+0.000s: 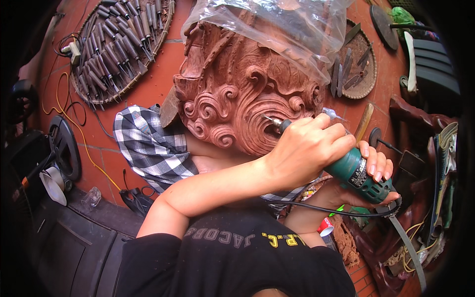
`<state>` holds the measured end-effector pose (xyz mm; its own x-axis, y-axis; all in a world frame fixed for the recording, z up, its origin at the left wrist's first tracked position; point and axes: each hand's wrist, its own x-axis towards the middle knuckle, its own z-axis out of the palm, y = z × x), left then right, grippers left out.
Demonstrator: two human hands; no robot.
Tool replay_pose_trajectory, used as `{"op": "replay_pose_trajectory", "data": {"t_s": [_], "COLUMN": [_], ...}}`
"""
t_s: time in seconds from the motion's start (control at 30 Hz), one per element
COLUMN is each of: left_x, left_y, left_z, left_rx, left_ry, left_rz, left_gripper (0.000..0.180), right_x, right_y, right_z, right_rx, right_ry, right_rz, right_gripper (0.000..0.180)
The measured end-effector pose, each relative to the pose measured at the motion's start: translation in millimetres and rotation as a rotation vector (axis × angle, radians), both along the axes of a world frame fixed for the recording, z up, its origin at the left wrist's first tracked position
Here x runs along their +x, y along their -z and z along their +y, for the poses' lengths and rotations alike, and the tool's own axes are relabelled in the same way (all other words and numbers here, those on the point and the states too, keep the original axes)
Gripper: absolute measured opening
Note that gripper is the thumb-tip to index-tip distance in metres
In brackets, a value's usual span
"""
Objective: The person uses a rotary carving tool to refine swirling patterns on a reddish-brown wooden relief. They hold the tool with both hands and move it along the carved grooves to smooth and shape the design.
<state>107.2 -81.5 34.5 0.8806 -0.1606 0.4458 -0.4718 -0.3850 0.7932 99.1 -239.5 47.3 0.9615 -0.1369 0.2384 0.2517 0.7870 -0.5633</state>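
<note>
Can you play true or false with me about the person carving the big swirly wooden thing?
1. Both hands hold the green rotary tool. True: the left hand grips its front and the right hand its back end.
2. The tool's tip touches the reddish wood carving. True: it meets the swirls on the carving's right side.
3. The carving is painted blue. False: it is bare reddish-brown wood.
4. A clear plastic sheet covers the top of the carving. True.
5. The round woven tray at the upper left is full of fruit. False: it holds rows of chisels.
6. A checked cloth lies on top of the carving. False: it lies beneath and left of it.
</note>
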Motion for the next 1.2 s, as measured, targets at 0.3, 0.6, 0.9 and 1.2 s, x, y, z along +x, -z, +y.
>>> {"op": "replay_pose_trajectory", "data": {"t_s": [0.3, 0.6, 0.9, 1.2], "left_x": [0.1, -14.4, -2.8, -1.2], "left_y": [0.6, -0.4, -1.2, -0.3], "left_z": [0.5, 6.4, 5.7, 3.3], "left_rx": [0.023, -0.004, 0.0, -0.006], "left_ry": [0.015, -0.023, 0.018, 0.038], "left_rz": [-0.002, 0.055, 0.007, -0.007], "left_gripper": [0.032, 0.038, 0.036, 0.034], "right_x": [-1.0, -7.2, -3.8, -7.0], "right_y": [-1.4, -2.3, -3.2, -5.8], "right_z": [2.3, 7.9, 6.9, 5.3], "right_rx": [0.0, -0.025, 0.009, -0.024], "right_ry": [0.005, -0.055, 0.003, 0.057], "right_rz": [-0.008, 0.019, -0.005, 0.015], "right_gripper": [0.05, 0.051, 0.051, 0.051]}}
